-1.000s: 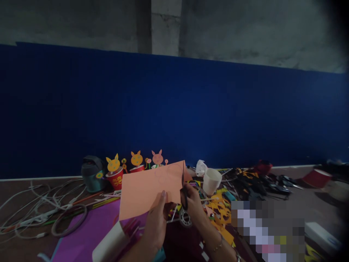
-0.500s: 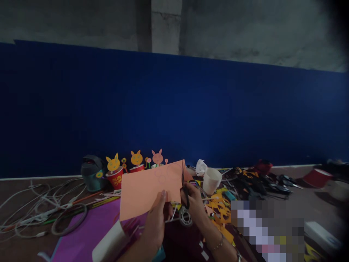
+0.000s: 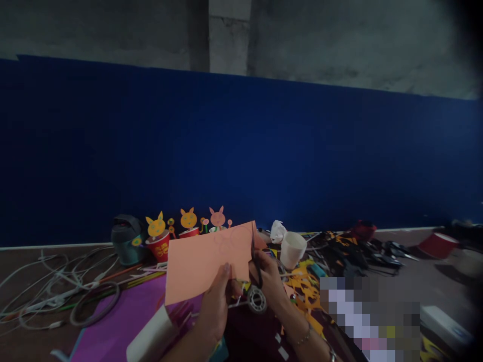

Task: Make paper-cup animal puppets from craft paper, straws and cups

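An orange sheet of paper (image 3: 192,266) with faint drawn circles near its top right is held up by my left hand (image 3: 217,304), the thumb lying on its front and the fingers behind. My right hand (image 3: 269,281) is closed round the handles of dark scissors (image 3: 257,269), whose blades stand upright at the sheet's right edge. A strip of the orange paper shows to the right of the blades. Below the scissors lies a clear ring-shaped spool (image 3: 257,299). Behind the sheet stand paper cat-head cut-outs, one of them pink (image 3: 218,217).
A red cup (image 3: 158,245) bears a yellow cat head. A white cup (image 3: 293,250) and crumpled white paper (image 3: 278,231) stand right of the sheet, above yellow paper scraps (image 3: 304,286). Tangled white cables (image 3: 49,296) and purple sheets (image 3: 116,317) lie left. A blue wall panel (image 3: 241,151) rises behind.
Almost nothing differs. The sheet and both hands keep nearly the same pose, with the view shifted very slightly.
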`<move>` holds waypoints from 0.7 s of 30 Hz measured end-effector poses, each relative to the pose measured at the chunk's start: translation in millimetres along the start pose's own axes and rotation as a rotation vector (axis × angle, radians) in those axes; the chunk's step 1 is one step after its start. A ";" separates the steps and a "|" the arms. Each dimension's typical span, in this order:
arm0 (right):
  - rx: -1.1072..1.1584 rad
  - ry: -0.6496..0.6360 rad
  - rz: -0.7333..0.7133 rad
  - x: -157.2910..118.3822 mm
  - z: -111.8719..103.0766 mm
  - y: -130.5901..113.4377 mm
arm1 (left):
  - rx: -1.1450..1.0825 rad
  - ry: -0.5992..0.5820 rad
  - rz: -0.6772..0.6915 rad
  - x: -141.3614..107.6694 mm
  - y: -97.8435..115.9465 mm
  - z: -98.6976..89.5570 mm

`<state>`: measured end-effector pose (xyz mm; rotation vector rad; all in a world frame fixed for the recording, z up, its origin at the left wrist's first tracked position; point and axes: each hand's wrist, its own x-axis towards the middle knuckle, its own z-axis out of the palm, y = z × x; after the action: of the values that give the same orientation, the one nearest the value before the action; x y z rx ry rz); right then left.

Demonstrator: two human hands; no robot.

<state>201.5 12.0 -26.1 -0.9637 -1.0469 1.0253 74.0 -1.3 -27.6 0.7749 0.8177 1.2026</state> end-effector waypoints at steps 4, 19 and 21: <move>-0.002 0.010 -0.029 1.2 -3.1 4.2 | -0.014 -0.044 0.027 -0.5 -0.9 0.9; -0.016 0.007 0.013 0.5 -1.8 -1.8 | -0.023 -0.020 0.022 1.6 -1.5 -0.4; -0.021 -0.008 -0.009 0.3 -1.9 -1.9 | -0.041 0.003 0.016 -0.1 0.6 2.0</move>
<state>203.7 11.5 -24.7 -0.9712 -1.0696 1.0133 75.5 -1.5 -26.1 0.7477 0.7883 1.2311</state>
